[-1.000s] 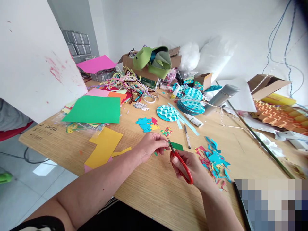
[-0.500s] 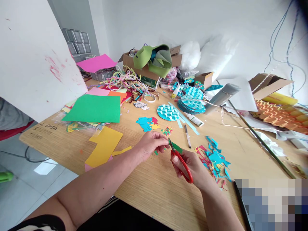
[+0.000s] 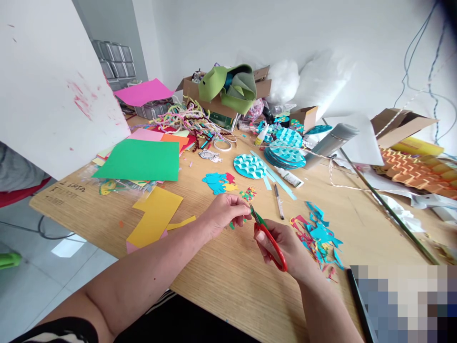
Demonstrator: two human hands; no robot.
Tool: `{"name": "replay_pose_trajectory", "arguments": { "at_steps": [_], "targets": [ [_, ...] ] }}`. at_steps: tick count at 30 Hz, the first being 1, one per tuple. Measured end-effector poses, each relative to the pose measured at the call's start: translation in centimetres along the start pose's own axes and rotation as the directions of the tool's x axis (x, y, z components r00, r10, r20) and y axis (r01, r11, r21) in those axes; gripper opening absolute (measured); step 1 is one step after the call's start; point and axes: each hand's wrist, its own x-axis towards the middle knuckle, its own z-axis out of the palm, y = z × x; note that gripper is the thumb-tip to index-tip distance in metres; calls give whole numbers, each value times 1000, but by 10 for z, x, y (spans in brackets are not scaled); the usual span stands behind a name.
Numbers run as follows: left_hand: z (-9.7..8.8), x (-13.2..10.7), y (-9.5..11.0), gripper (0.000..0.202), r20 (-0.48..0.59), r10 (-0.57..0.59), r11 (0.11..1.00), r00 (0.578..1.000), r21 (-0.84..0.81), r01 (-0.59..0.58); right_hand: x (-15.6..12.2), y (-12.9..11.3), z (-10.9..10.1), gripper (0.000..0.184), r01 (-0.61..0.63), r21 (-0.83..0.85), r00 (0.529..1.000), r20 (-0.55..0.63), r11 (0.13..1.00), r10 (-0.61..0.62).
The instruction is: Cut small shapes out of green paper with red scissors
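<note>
Tabletop [image 3: 221, 271] gives us room to its near edge [image 3: 214, 312]; our right hand [image 3: 283, 245] grips red scissors [image 3: 274, 246], long axis slanting forward-left, tips at the green paper [image 3: 262, 221] our left hand [image 3: 230, 213] pinches.

The scissors [image 3: 274, 244] are fitted with handles of smooth, slightly glossy red plastic, as it seems, and with metal blades. The small green piece [image 3: 263, 221] appears to be made of paper. The table [image 3: 221, 286] is finished in smooth, grained wood with a soft sheen. In the green sheet [image 3: 143, 160] and the yellow sheet [image 3: 160, 212], flat matt paper is recognised. The cardboard box [image 3: 197, 98] is partly covered by matt, felt-like cloth [image 3: 213, 85]. The floor [image 3: 91, 269] is laid with glossy tiles.
</note>
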Motion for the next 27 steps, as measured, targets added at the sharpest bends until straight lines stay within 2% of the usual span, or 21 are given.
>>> {"name": "replay_pose_trajectory", "arguments": {
  "at_steps": [12, 27],
  "targets": [
    [1, 1, -1, 18, 5, 10, 1000, 1000, 5, -10, 2, 4, 1, 41, -3, 25, 1000, -26, 1000, 4],
    [2, 0, 1, 14, 12, -10, 999, 1000, 35, 9, 0, -1, 0, 42, -39, 2, 999, -26, 999, 39]
  ]
}}
